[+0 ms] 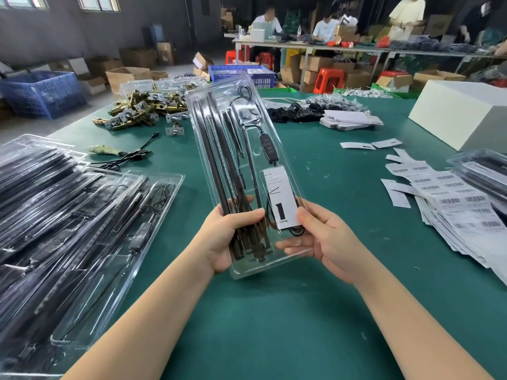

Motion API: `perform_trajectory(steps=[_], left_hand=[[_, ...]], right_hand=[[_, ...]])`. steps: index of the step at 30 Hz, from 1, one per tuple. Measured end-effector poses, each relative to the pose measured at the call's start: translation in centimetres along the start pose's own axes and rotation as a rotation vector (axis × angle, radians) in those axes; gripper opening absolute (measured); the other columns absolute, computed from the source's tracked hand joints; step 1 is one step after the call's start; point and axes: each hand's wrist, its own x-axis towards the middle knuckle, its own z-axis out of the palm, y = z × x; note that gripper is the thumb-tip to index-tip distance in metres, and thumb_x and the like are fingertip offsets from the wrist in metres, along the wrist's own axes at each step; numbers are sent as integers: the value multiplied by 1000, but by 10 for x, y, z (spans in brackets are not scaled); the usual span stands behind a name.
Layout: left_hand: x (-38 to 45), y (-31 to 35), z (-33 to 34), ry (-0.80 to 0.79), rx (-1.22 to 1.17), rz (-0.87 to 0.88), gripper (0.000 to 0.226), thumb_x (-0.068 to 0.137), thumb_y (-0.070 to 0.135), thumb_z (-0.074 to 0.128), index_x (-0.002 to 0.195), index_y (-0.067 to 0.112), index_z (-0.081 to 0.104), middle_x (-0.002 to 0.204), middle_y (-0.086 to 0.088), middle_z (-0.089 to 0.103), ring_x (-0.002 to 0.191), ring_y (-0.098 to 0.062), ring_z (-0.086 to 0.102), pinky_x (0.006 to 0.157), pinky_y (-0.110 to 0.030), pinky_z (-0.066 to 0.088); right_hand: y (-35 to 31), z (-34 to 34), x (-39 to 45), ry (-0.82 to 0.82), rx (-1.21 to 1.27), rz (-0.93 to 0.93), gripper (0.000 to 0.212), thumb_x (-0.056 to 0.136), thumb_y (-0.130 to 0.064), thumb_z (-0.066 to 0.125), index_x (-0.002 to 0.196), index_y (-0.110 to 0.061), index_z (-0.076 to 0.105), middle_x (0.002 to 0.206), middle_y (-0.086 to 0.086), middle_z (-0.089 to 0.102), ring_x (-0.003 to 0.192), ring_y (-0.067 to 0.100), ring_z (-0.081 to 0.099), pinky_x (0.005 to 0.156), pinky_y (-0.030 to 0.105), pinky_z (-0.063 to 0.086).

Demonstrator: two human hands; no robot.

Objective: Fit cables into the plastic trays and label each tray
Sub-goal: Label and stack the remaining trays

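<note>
I hold one long clear plastic tray (219,111) up above the green table, tilted away from me. Black rods, a black cable with an inline controller (267,145) and a white label with a big "1" (281,198) lie inside it. My left hand (227,237) grips the tray's near left edge, thumb on top over the cable ends. My right hand (323,242) grips the near right edge, its thumb pressing the label's lower corner.
Stacked filled clear trays (71,215) cover the table's left. Barcode label sheets (450,198) and more trays (482,174) lie right. Brass fittings (142,108), loose black cables (129,156), a white box (466,111) sit farther back. People work at a far table (356,48).
</note>
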Motion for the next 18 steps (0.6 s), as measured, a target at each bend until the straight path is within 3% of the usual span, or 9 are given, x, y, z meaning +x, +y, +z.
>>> perform_trajectory(steps=[8, 13, 16, 18], left_hand=[[0, 3, -2, 28, -9, 15, 52, 56, 2, 76, 105, 11, 63, 89, -19, 73, 75, -30, 73, 60, -40, 57], [0, 4, -2, 125, 6, 83, 48, 56, 2, 79, 101, 14, 65, 83, -14, 74, 68, -25, 72, 56, -37, 57], [0, 6, -3, 161, -26, 107, 50, 59, 1, 79, 104, 13, 64, 81, -12, 74, 67, -24, 73, 54, -36, 57], [1, 5, -2, 178, -38, 117, 42, 67, -2, 77, 103, 14, 64, 80, -11, 74, 66, -23, 72, 54, -36, 56]], right_hand=[[-3, 2, 0, 17, -21, 16, 24, 99, -24, 48, 119, -23, 60, 110, 5, 73, 80, 28, 74, 62, 27, 59], [-3, 2, 0, 134, -21, 129, 45, 76, -35, 69, 111, -7, 63, 98, 13, 75, 83, 27, 74, 57, 24, 57], [-3, 0, 0, 106, 28, 157, 20, 86, -14, 68, 104, -5, 66, 98, 16, 74, 84, 22, 73, 62, 23, 57], [-1, 1, 0, 146, 80, 181, 15, 89, -5, 65, 104, -3, 65, 97, 17, 74, 83, 21, 73, 62, 23, 57]])
